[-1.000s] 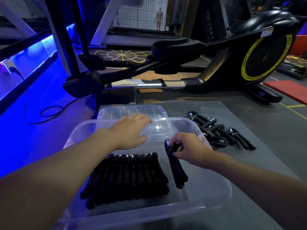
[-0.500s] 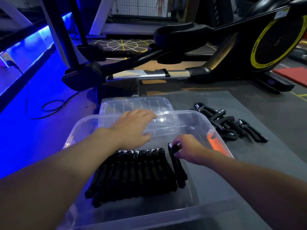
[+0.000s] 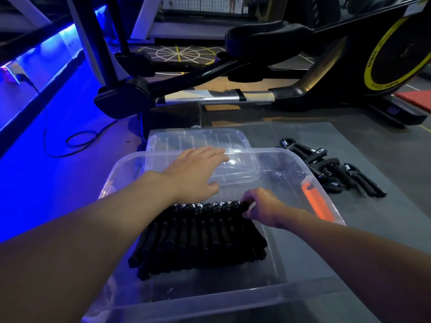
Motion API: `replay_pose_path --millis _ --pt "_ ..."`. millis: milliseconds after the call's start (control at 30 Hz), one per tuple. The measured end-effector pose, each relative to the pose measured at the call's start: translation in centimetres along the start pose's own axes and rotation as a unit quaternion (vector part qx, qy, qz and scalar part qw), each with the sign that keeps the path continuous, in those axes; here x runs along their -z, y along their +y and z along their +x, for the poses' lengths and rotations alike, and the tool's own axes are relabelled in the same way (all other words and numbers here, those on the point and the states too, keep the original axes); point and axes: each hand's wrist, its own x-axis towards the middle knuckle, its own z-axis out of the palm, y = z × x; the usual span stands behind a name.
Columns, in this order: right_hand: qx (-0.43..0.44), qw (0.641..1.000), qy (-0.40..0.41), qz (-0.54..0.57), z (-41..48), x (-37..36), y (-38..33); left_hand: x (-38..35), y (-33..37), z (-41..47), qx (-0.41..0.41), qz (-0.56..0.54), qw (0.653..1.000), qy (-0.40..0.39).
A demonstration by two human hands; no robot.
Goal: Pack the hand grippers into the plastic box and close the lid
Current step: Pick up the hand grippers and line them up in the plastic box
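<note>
A clear plastic box (image 3: 261,292) stands on the floor mat in front of me. Inside it lies a tight row of several black hand grippers (image 3: 200,238), spring ends facing away from me. My right hand (image 3: 261,207) pinches the top of the rightmost gripper, pressed against the row. My left hand (image 3: 193,173) rests flat with fingers spread on the box's far rim. The clear lid (image 3: 198,138) lies just behind the box. A loose pile of black hand grippers (image 3: 331,169) sits on the mat to the right of the box.
A black elliptical trainer (image 3: 291,66) with a yellow-ringed flywheel stands right behind the mat. A black cable (image 3: 77,141) loops on the blue-lit floor at the left. An orange patch (image 3: 317,203) shows on the box's right wall. A red mat (image 3: 415,99) lies far right.
My right hand has pushed the gripper it holds leftwards, from standing apart to lying against the row. The view has moved closer and tilted down. My left hand has stayed on the far rim.
</note>
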Motion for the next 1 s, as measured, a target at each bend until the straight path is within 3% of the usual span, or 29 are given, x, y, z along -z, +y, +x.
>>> replay_pose_path --millis 333,533,1000 --pt "-0.097 0.968 -0.054 0.225 -1.5 -0.5 0.0 -0.4 0.1 -0.1 0.002 0.001 1.0 0.001" --pt "-0.068 0.977 -0.012 0.204 -0.7 -1.1 0.6 -0.6 0.1 0.0 0.003 0.008 1.0 -0.003" --pt "-0.068 0.977 -0.014 0.201 -0.7 -1.2 0.8 -0.6 0.2 -0.1 0.003 0.014 1.0 -0.003"
